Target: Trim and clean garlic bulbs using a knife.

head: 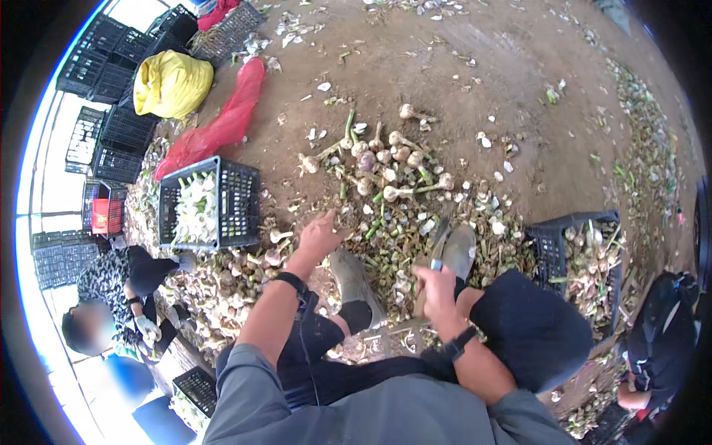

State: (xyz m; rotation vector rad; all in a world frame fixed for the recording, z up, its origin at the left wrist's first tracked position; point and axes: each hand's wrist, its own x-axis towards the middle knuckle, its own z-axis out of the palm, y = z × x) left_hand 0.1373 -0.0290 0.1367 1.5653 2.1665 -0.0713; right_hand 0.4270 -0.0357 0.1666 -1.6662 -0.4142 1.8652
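My left hand (318, 238) is above the ground just beyond my left shoe (353, 283), thumb apart from the fingers, with nothing seen in it. Beyond it lies a loose pile of garlic bulbs (384, 158) with stems attached. In my right hand (436, 289) is a knife (441, 239), its blade pointing away from me beside my right shoe (461, 250). Part of its handle is hidden by my fingers. Between the shoes are cut green stem pieces and dry skins (389, 267). A single garlic bulb (280, 236) sits left of my left hand.
A black plastic crate (239, 206) of white trimmed garlic stands at left, near heaped bulbs (233, 283). Another crate (548, 250) at right holds garlic and scraps. A red mesh bag (222, 128), yellow sack (172, 83) and stacked crates (122, 128) lie farther left. People sit on both sides.
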